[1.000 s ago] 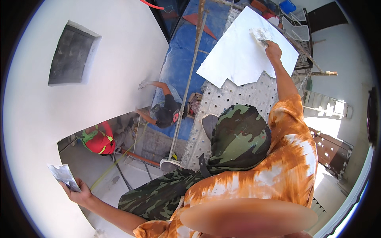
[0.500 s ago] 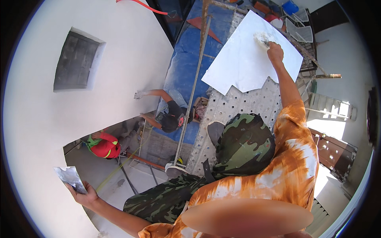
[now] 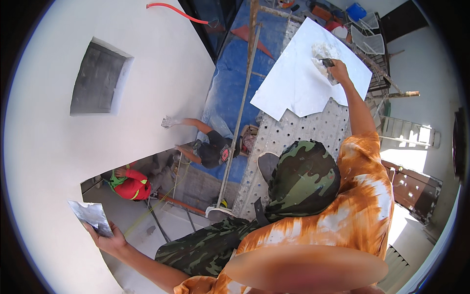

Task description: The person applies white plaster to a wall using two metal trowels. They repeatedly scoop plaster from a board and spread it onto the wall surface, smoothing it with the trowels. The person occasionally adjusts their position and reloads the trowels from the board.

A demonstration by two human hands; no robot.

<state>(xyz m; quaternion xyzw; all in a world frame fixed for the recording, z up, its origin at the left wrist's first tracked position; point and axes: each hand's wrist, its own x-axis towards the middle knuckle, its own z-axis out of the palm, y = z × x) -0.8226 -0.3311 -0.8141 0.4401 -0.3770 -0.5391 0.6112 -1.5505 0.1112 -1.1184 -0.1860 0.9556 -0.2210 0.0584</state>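
Note:
My left hand (image 3: 111, 239) grips the lower edge of a flat, square metal scraper blade (image 3: 92, 216), held up beside the white wall at the lower left. Its face is grey and smeared. At the upper right, my outstretched right hand (image 3: 340, 72) is closed on a putty knife (image 3: 327, 62) with a dark handle. The knife is over a patch of off-white putty (image 3: 323, 49) on a large white board (image 3: 286, 81). The board has a jagged near edge and lies on a perforated metal scaffold platform (image 3: 286, 130).
Below the platform, one person (image 3: 215, 147) in dark clothes reaches to the wall (image 3: 147, 83); another, in red (image 3: 134, 186), crouches at the opening. A scaffold pole (image 3: 242, 98) runs along the platform's left side. White chairs (image 3: 368, 41) and a blue container (image 3: 356, 11) stand far right.
My right hand has come slightly nearer to me across the putty, and the knife's handle now shows. The left hand shifts slightly with the scraper blade. The dark-clothed person's hand moves along the wall.

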